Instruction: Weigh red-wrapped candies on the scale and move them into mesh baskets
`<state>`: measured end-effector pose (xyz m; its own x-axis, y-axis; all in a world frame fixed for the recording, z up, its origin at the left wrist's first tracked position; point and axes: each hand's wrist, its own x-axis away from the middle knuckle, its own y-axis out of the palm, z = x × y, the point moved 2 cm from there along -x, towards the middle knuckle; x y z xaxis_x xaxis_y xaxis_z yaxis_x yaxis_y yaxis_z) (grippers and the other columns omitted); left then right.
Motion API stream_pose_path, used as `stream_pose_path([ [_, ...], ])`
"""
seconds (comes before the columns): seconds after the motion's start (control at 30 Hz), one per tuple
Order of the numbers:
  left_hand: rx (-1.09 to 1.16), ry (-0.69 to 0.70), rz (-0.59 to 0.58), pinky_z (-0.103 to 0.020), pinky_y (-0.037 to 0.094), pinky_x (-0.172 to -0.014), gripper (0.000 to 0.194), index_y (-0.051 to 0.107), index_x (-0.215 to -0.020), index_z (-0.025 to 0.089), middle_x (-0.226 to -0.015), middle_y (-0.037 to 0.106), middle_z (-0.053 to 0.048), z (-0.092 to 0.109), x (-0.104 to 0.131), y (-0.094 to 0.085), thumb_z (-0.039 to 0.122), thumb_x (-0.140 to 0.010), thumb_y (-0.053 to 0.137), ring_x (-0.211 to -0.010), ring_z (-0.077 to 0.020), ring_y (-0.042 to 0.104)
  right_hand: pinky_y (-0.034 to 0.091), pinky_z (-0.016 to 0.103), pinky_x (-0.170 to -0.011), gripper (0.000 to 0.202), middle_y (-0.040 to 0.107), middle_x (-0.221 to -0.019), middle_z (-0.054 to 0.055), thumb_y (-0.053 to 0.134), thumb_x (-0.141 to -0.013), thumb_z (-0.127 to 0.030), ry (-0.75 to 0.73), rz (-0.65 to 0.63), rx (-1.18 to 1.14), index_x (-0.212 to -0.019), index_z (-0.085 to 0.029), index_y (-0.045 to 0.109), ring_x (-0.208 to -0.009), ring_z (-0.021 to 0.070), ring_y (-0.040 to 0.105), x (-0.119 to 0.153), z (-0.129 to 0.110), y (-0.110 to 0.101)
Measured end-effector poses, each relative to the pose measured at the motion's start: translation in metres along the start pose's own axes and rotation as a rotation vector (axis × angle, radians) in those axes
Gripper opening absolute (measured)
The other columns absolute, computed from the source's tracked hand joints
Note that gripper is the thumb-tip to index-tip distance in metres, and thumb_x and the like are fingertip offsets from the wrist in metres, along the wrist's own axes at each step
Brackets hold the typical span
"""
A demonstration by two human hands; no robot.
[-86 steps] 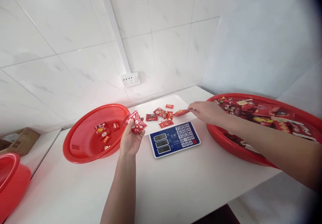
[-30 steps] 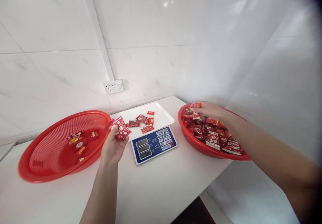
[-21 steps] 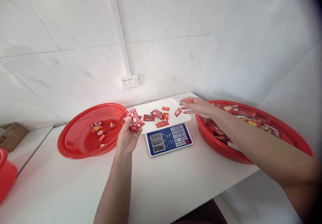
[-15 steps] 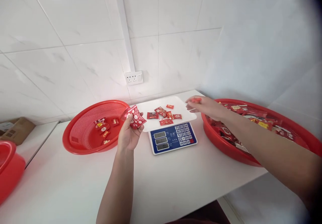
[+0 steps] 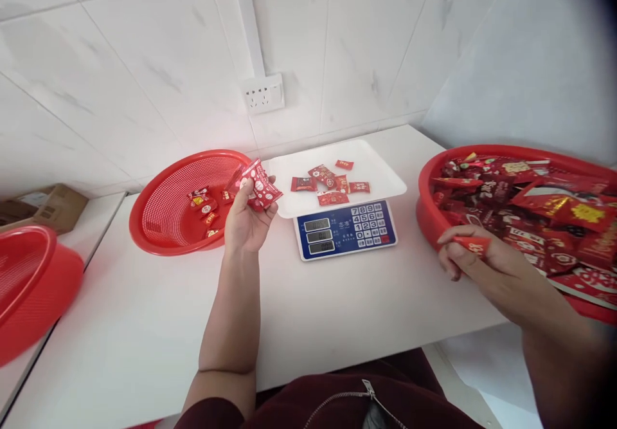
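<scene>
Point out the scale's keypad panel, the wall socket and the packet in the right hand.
Scale's keypad panel (image 5: 342, 231): head view, on the blue face between displays and keys.
Wall socket (image 5: 263, 94): head view, middle of the white faceplate.
Packet (image 5: 475, 246) in the right hand (image 5: 501, 278): head view, on its red wrapper.

baskets (image 5: 138, 220) 3 | scale (image 5: 343, 235) 1 | tray (image 5: 378, 165) 1 | packets (image 5: 322, 175) on tray — 6 | hands (image 5: 245, 229) — 2 | socket plate (image 5: 265, 91) 1
</scene>
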<state>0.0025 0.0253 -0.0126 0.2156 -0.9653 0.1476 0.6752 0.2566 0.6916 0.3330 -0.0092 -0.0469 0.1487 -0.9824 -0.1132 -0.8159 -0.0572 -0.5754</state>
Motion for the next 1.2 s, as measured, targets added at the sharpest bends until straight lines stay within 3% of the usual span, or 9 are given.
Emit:
stream_pose_path([
  [0.27,-0.036,-0.017,0.029,-0.018,0.051,-0.049,0.023,0.063,-0.102,0.015,-0.086,0.071,-0.005,-0.008,-0.004,0.002,0.025,-0.093,0.044,-0.062,-0.0099,0.065,0.039,0.031,-0.055,0.037,0.050,-0.051,-0.004,0.054,-0.079,-0.062,0.133,-0.058,-0.412,-0.080,-0.026,0.052,-0.052,0.0154,0.045,0.003,0.005,0.020],
  [0.4,-0.040,-0.023,0.026,-0.018,0.051,-0.050,0.024,0.063,-0.105,0.017,-0.088,0.071,-0.005,-0.010,-0.005,0.001,0.028,-0.092,0.046,-0.064,-0.0101,0.065,0.042,0.026,-0.056,0.028,0.053,-0.061,-0.004,0.071,-0.071,-0.046,0.306,-0.056,-0.744,-0.086,-0.027,0.057,-0.057,0.0123,0.048,0.003,0.006,0.027],
  [0.5,-0.043,-0.035,0.020,-0.018,0.051,-0.050,0.024,0.063,-0.105,0.016,-0.086,0.071,-0.005,-0.010,-0.005,0.002,0.028,-0.093,0.045,-0.063,-0.0098,0.065,0.045,0.024,-0.056,0.034,0.057,-0.071,-0.003,0.078,-0.063,-0.035,0.415,-0.026,-0.888,-0.092,-0.027,0.060,-0.061,0.0114,0.052,0.002,0.006,0.029],
  [0.7,-0.114,-0.006,-0.001,-0.018,0.053,-0.050,0.018,0.064,-0.096,0.015,-0.085,0.071,-0.003,-0.017,-0.009,-0.002,0.026,-0.083,0.062,-0.061,-0.0092,0.064,0.047,0.025,-0.056,0.031,0.061,-0.072,-0.001,0.077,-0.066,-0.042,0.388,-0.061,-0.877,-0.088,-0.026,0.063,-0.063,0.0128,0.055,-0.002,0.013,0.037],
  [0.87,-0.349,0.125,-0.039,-0.018,0.055,-0.054,0.033,0.063,-0.091,0.016,-0.079,0.067,0.000,-0.034,-0.013,-0.007,0.035,-0.067,0.077,-0.062,-0.0088,0.063,0.048,0.028,-0.060,0.033,0.063,-0.074,0.001,0.074,-0.069,-0.048,0.393,-0.144,-0.804,-0.088,-0.024,0.063,-0.065,0.0143,0.055,-0.002,0.015,0.049],
  [0.97,-0.450,0.195,-0.065,-0.025,0.057,-0.068,0.039,0.060,-0.106,0.021,-0.108,0.065,-0.005,-0.043,-0.014,-0.008,0.043,-0.075,0.069,-0.090,-0.0153,0.066,0.047,0.030,-0.061,0.037,0.063,-0.075,0.001,0.073,-0.068,-0.051,0.395,-0.183,-0.780,-0.090,-0.023,0.063,-0.066,0.0151,0.055,0.000,0.015,0.053],
  [1.07,-0.508,0.198,-0.046,-0.031,0.057,-0.078,0.046,0.053,-0.122,0.030,-0.136,0.051,-0.006,-0.048,-0.015,-0.010,0.050,-0.080,0.060,-0.124,-0.0231,0.050,0.047,0.030,-0.063,0.037,0.063,-0.077,0.001,0.071,-0.070,-0.052,0.384,-0.212,-0.772,-0.092,-0.023,0.062,-0.067,0.0154,0.055,0.003,0.016,0.055],
  [1.13,-0.569,0.205,-0.010,-0.032,0.055,-0.081,0.048,0.052,-0.124,0.030,-0.139,0.049,-0.007,-0.047,-0.015,-0.011,0.050,-0.082,0.059,-0.130,-0.0245,0.043,0.046,0.030,-0.064,0.037,0.063,-0.078,0.001,0.070,-0.072,-0.052,0.376,-0.217,-0.763,-0.093,-0.023,0.061,-0.068,0.0153,0.056,0.005,0.017,0.055],
  [1.2,-0.598,0.269,0.050,-0.032,0.054,-0.083,0.046,0.055,-0.122,0.027,-0.134,0.054,-0.009,-0.040,-0.014,-0.010,0.049,-0.082,0.058,-0.127,-0.0243,0.047,0.046,0.030,-0.064,0.038,0.063,-0.077,0.001,0.069,-0.072,-0.053,0.373,-0.213,-0.743,-0.093,-0.023,0.060,-0.067,0.0151,0.055,0.008,0.018,0.055],
])
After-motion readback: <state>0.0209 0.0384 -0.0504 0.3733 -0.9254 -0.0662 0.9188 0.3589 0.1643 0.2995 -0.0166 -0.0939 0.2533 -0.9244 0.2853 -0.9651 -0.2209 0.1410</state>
